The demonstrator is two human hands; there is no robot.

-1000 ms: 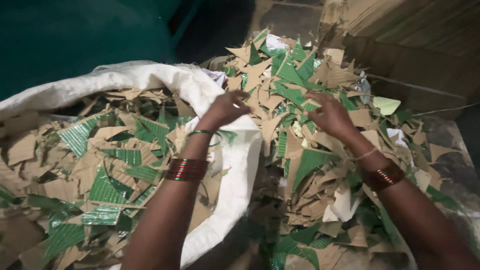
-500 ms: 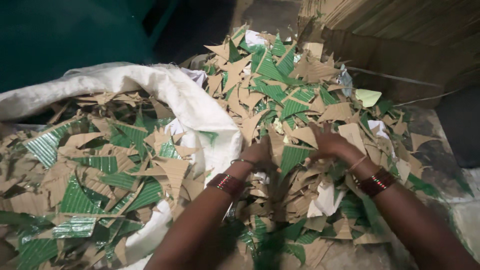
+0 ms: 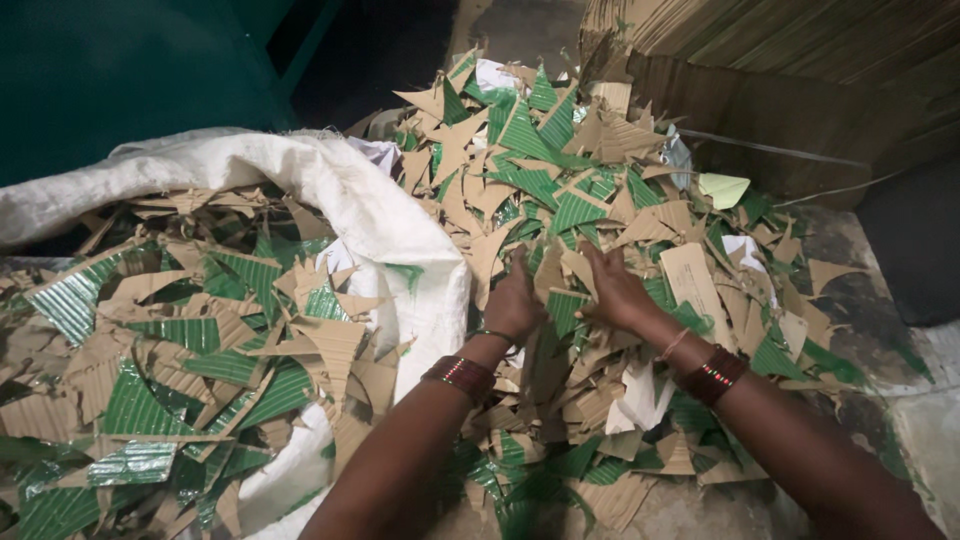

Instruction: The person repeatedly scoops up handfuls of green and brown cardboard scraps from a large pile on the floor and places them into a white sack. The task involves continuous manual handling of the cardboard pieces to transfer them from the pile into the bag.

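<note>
heap of cardboard scraps (image 3: 560, 190) on the floor (image 3: 900, 420), just right of the white woven sack (image 3: 330, 185): jagged triangles, corrugated, brown w/ green faces. left hand (image 3: 515, 300) and right hand (image 3: 615, 290) lie palm-down on the heap by the sack's rim, wrists bangled, fingers dug into scraps; grip can't tell. sack also full of scraps. bare floor right of heap.

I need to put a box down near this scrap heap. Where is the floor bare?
Bare concrete floor shows only at the right, between the scrap pile and the dark wall, and along the bottom edge beside the right hand's arm. The white sack is full; both hands are buried in cuttings.
</note>
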